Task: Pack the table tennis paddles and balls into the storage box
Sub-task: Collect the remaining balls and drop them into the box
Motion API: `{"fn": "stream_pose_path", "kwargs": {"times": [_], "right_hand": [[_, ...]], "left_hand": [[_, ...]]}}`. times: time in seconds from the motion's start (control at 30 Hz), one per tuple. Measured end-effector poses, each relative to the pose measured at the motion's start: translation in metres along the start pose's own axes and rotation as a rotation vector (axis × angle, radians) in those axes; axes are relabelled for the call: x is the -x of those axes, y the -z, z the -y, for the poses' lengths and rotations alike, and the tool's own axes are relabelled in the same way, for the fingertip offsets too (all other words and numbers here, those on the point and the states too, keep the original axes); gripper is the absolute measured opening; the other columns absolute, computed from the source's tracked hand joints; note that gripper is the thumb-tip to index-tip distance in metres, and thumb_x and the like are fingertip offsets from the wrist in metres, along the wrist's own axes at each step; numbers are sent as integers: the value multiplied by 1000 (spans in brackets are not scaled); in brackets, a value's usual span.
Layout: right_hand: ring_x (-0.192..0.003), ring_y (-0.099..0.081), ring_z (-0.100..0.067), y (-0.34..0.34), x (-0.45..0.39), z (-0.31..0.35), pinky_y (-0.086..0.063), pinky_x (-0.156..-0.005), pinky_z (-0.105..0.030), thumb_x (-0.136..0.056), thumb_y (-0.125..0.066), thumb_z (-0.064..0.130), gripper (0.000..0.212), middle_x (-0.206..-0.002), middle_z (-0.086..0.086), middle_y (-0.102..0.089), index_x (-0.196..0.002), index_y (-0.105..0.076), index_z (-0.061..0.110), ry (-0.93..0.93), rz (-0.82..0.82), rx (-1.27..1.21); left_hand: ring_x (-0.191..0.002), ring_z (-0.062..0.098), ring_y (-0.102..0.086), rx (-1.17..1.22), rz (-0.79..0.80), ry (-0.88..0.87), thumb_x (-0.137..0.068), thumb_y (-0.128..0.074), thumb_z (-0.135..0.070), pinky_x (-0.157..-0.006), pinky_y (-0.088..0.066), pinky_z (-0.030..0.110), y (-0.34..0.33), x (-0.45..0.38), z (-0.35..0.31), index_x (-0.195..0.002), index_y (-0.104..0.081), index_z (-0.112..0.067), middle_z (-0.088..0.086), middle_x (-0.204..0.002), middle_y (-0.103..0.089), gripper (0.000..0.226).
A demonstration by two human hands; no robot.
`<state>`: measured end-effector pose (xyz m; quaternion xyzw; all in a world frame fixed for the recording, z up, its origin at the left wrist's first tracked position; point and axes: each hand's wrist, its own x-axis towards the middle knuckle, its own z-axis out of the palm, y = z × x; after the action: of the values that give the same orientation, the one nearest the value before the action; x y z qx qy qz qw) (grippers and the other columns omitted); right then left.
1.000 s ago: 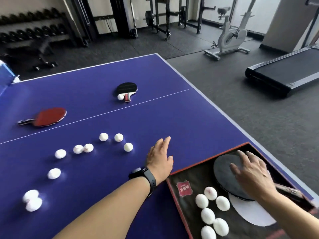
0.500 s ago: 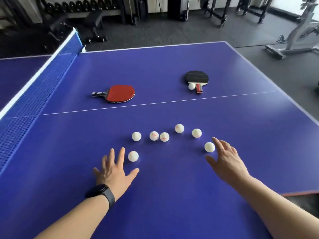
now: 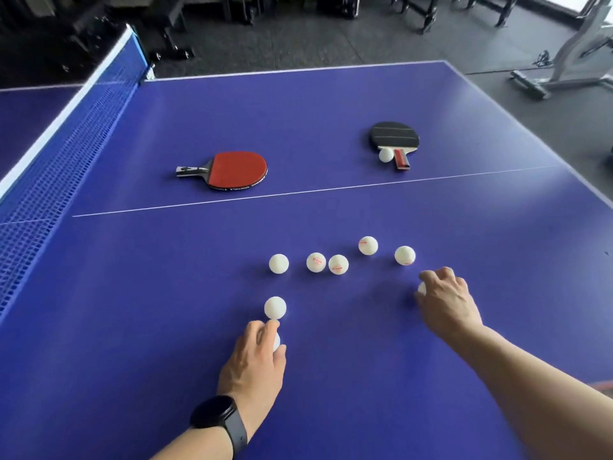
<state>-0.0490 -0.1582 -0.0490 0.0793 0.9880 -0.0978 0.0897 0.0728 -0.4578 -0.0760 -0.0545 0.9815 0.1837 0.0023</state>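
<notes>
On the near half of the blue table (image 3: 331, 376), both hands are down among the white balls. The left hand (image 3: 253, 358) has its fingers curled over a ball (image 3: 276, 341), of which only a sliver shows between fingertips and thumb; the rest is hidden under the hand. The right hand (image 3: 446, 302) is likewise closed around another ball (image 3: 421, 288), visible only as a small white edge at the hand's left side. How firmly either ball is gripped is hard to make out.

Just beyond the left fingertips sits a free ball (image 3: 275, 307), close to them; whether it touches them I cannot tell. Farther out lies a loose row: a plain ball (image 3: 278, 263), then two printed balls (image 3: 327, 263) touching each other, a fourth ball (image 3: 368, 245) slightly farther back, and a fifth ball (image 3: 404, 255) just beyond the right hand's knuckles.

Past the white centre line lie the red paddle (image 3: 237, 170), handle pointing toward the net, and, well to its right, the black paddle (image 3: 394, 138) with its handle toward the person. A lone ball (image 3: 385, 154) rests against that paddle where blade meets handle.

The net (image 3: 49, 167) runs along the left. A dark watch (image 3: 220, 419) is on the left wrist. At the right edge of the picture a faint reddish line (image 3: 602, 385) peeks past the right forearm; too little shows to say what it is. The storage box cannot be made out.
</notes>
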Motion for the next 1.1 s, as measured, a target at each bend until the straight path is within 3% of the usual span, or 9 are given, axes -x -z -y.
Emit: {"fn": "stream_pose_path", "kwargs": {"times": [0.07, 0.17, 0.3, 0.43, 0.53, 0.8, 1.0, 1.1], "right_hand": [[-94, -39, -28, 3, 3, -3, -38, -71, -35, -96, -40, 18, 30, -115, -9, -46, -122, -53, 13, -17, -21, -99], [-100, -43, -31, 16, 13, -15, -35, -71, -33, -95, -43, 20, 30, -114, -9, -48, -123, -53, 17, 5, -75, -158], [-105, -43, -30, 48, 37, -51, -36, -74, -33, -95, -45, 20, 28, -115, -7, -49, -120, -56, 12, 92, -126, -112], [-105, -45, -29, 72, 70, -116, -32, -74, -30, -93, -49, 28, 29, -115, -5, -47, -121, -54, 20, 13, -183, -243], [-109, -46, -28, 85, 102, -181, -36, -81, -32, -92, -52, 32, 35, -117, -3, -49, -125, -53, 22, -28, -224, -217], [-111, -49, -24, 74, 175, -319, -40, -87, -35, -89, -52, 47, 42, -117, -1, -53, -124, -55, 25, -208, -179, -247], [-110, -50, -25, 46, 197, -339, -40, -85, -31, -94, -51, 39, 36, -119, -2, -54, -126, -55, 25, -161, -173, -331], [-105, -55, -21, 43, 188, -333, -41, -80, -28, -95, -50, 31, 32, -123, 2, -52, -127, -54, 28, -142, -234, -423]], "left_hand": [[-90, 24, -63, 21, -4, -29, -83, -67, -32, -56, -48, 31, 2, -8, -21, -125, -51, -24, 0, -108, -60, 45], [-104, 26, -59, 114, -9, -27, -90, -54, -42, -69, -50, 37, 10, -20, -66, -130, -47, -21, -1, -118, -59, 45], [-96, 27, -59, 255, 39, -41, -89, -48, -55, -74, -50, 38, 11, -25, -136, -120, -47, -23, -3, -111, -62, 44], [-84, 25, -59, 279, 112, -186, -86, -43, -62, -65, -43, 33, -12, -8, -219, -104, -48, -23, -4, -92, -60, 43], [-82, 25, -59, 307, 154, -285, -82, -36, -68, -69, -49, 37, -37, 14, -286, -103, -48, -25, -3, -94, -57, 50], [-94, 32, -59, 257, 280, -351, -90, -43, -56, -76, -50, 39, -99, 80, -404, -122, -47, -27, 3, -115, -51, 44], [-108, 34, -55, 266, 231, -241, -93, -49, -44, -91, -43, 44, -134, 109, -426, -124, -47, -18, 10, -124, -54, 41], [-115, 32, -53, 211, 176, -252, -93, -49, -41, -108, -32, 48, -149, 111, -429, -125, -48, -19, 9, -125, -57, 39]]}}
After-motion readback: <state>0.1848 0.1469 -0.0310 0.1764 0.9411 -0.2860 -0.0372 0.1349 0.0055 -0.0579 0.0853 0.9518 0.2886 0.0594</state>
